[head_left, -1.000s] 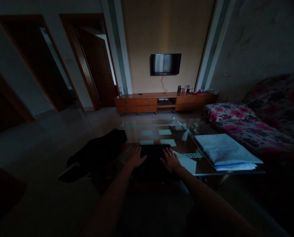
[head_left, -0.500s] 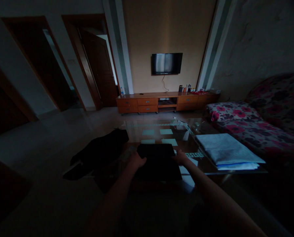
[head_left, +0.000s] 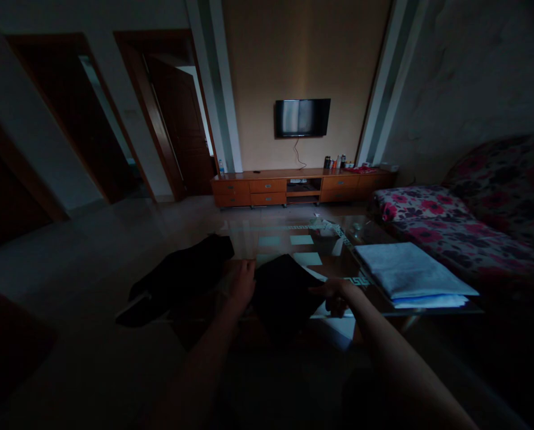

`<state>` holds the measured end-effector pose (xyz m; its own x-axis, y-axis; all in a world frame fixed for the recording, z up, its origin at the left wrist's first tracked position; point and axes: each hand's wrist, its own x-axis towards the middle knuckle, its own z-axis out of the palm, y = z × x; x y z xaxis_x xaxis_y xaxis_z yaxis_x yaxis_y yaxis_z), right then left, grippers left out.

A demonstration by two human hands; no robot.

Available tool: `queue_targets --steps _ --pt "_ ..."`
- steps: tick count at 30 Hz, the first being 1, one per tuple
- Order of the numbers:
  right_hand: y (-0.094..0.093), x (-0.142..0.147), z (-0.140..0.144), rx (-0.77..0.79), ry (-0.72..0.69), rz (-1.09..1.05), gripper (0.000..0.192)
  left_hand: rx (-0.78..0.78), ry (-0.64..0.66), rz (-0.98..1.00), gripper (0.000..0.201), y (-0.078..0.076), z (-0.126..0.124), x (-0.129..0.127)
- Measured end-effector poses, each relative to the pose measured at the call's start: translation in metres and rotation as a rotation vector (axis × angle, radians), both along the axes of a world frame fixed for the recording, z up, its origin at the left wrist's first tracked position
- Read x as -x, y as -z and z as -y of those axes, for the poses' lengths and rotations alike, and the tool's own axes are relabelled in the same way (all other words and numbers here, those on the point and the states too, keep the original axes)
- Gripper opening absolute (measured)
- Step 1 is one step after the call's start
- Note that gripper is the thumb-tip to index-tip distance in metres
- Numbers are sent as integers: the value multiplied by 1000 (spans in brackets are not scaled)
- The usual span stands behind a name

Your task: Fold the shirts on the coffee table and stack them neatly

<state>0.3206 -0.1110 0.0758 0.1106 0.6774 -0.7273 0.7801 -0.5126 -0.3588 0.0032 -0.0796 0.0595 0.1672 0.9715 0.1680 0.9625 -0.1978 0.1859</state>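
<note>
A folded black cloth (head_left: 285, 292), perhaps a garment, is between my hands over the front of the glass table (head_left: 244, 230). It is turned so that one corner points away from me; its details are lost in the dark. My left hand (head_left: 244, 285) is at its left edge with the fingers closed, seemingly on the cloth. With thumb and fingers, my right hand (head_left: 338, 292) pinches the right corner. To the left lies a second black cloth (head_left: 181, 275), loosely spread, one end over the table's front edge.
A folded light-blue cloth (head_left: 414, 272) lies on the table's right side. A flowered sofa (head_left: 464, 221) stands at the right. Further off are a wooden low cabinet (head_left: 267, 186) with bottles on it and a wall television (head_left: 303, 117). An open door (head_left: 181, 119) is at the left.
The black cloth has turned from lying square to standing cornerwise. My left hand has moved up slightly, and my right hand has shifted a little right and down, its wrist now bent.
</note>
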Motion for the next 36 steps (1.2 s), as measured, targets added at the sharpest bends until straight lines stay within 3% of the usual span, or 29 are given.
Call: queue_targets --steps 2,4,8,12,16,19,23,26,31,36 --pt "-8 -6 0 -168 16 186 58 -52 -34 -54 50 0 3 -8" --pt "-11 -4 0 -406 18 323 54 8 -106 -60 50 1 6 -17" --pt "-3 15 1 -626 -159 263 55 201 -215 38 68 5 10 -28" --pt "5 30 5 -572 -229 113 68 286 -268 94 72 3 6 -22" --pt "0 28 7 -320 -236 40 40 254 3 170 78 3 0 -9" --pt "-1 27 6 -338 -191 145 33 173 199 193 85 2 2 -6" --pt "7 33 5 -575 -164 248 64 178 297 62 55 1 12 -14" --pt "13 39 2 -576 -203 119 82 229 292 5 45 3 18 -19" --pt "10 41 -2 -470 -171 -7 56 357 382 -8 58 16 19 -18" --pt "5 33 4 -429 -130 -207 42 350 477 -25 58 21 16 -17"
